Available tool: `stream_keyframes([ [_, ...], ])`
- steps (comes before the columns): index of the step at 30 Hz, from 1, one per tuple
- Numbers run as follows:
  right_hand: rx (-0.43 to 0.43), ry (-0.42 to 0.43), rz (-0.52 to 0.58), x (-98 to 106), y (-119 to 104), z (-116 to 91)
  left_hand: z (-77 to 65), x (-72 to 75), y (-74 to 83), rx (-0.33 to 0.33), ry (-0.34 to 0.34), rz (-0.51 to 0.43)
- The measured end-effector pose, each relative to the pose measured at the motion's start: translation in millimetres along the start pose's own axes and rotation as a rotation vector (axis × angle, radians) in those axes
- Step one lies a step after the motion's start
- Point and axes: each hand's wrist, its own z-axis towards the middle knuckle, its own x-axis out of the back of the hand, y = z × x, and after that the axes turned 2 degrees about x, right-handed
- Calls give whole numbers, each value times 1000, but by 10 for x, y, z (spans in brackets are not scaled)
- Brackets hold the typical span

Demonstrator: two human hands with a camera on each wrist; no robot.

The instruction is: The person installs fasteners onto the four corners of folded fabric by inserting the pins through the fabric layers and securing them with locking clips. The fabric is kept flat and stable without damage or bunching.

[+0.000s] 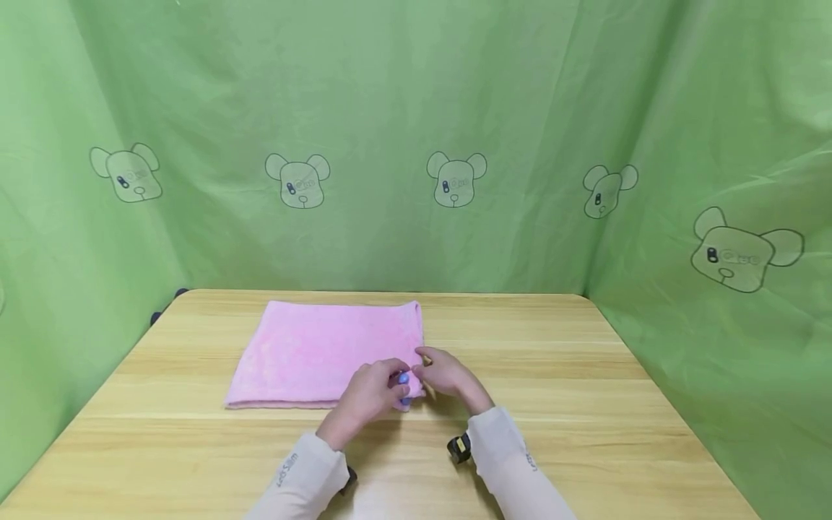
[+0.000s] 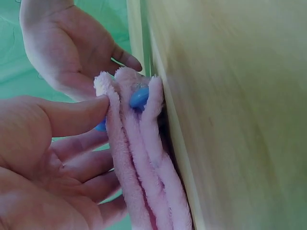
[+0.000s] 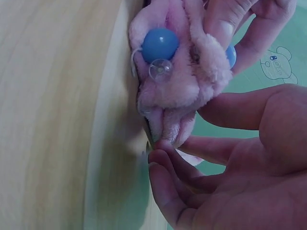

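Observation:
A folded pink plush towel lies on the table, its layers stacked at the near right corner. My left hand pinches the top layer there between thumb and fingers. Opposite it, my right hand grips the corner's edge, thumb on one side and fingertips on the other. Between the layers sits a round blue bead beside a small clear disc, with a thin white loop close by. Another blue bead shows beyond the top layer, partly hidden by the towel and left fingers.
The light wooden table extends around the towel on all sides. Green curtains printed with bear faces enclose its back and sides. Dark wrist devices sit at the sleeve cuffs.

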Motion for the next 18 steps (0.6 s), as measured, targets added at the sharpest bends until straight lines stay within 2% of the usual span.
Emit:
stream_keyframes([
  [12,-12,45,13,-39,28,20,15,19,-8,30,-10,53],
  [18,-25,174,33,25,-71,-9,26,178,-9,121,24,24],
])
